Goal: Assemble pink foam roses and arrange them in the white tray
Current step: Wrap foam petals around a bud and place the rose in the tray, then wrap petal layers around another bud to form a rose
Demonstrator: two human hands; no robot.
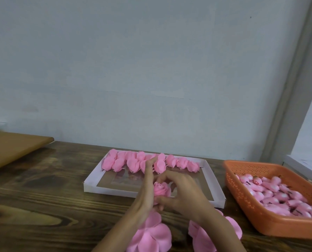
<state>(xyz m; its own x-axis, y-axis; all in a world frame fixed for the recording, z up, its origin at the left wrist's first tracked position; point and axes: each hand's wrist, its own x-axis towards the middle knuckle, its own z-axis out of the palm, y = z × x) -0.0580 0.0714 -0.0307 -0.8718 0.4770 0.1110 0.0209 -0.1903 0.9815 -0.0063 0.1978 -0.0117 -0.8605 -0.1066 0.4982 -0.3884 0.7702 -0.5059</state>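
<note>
Only the top edge of the white tray point(91, 179) is filled with finished roses point(133, 161), the left hand point(145, 194) and right hand point(183, 192) are pinching another rose point(161, 190) together mid-frame, and there are tons of buds point(271, 195) to go in the orange basket point(260, 225).

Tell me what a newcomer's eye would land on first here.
The left hand and right hand grip a pink foam rose at centre, above the near side of the white tray. A row of finished roses lines the tray's far side, and an orange basket of pink buds sits to the right.
</note>
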